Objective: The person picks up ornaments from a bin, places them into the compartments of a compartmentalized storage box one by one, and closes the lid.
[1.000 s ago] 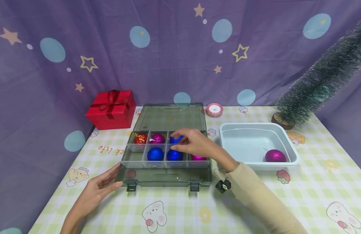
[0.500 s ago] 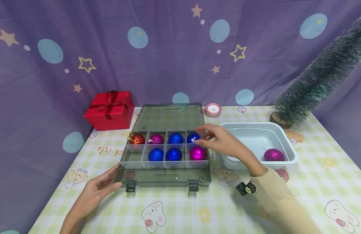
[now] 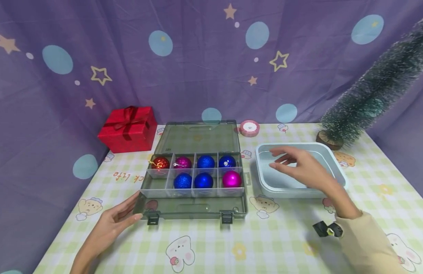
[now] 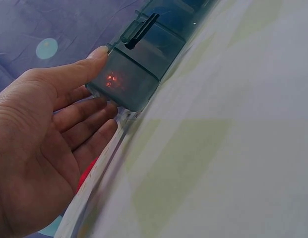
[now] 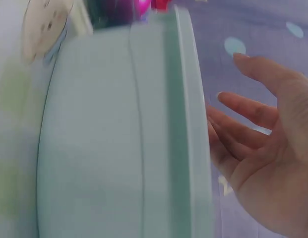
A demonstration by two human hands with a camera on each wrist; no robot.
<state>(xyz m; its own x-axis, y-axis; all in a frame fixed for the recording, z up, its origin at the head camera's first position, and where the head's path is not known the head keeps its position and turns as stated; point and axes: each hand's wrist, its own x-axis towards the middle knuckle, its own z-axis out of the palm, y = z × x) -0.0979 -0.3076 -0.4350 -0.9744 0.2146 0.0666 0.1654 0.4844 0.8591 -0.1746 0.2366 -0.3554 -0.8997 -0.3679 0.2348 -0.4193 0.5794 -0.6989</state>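
My left hand [image 3: 110,222] holds the front left corner of a smoky-grey divided storage box [image 3: 194,209], thumb on the front and fingers along the side. In the box, whose lid lies folded back, several Christmas baubles sit in the compartments. The back row has a red bauble [image 3: 161,163], a purple one [image 3: 183,163] and two blue ones; in front are two more blue ones and a shiny magenta bauble [image 3: 232,179]. My right hand [image 3: 302,167] hovers over the pale blue basin [image 3: 266,186], fingers loosely spread and nothing between them. The hand hides part of the basin's inside.
A red gift box [image 3: 131,131] stands at the back left. Behind the storage box lies a pink-rimmed ribbon roll [image 3: 250,129]. A small artificial Christmas tree [image 3: 365,99] leans at the back right, and a purple curtain [image 3: 197,83] hangs behind the table.
My right hand has moved right, from above the storage box to above the basin, and now hides the purple bauble seen there earlier. My left hand has stayed at the box corner.
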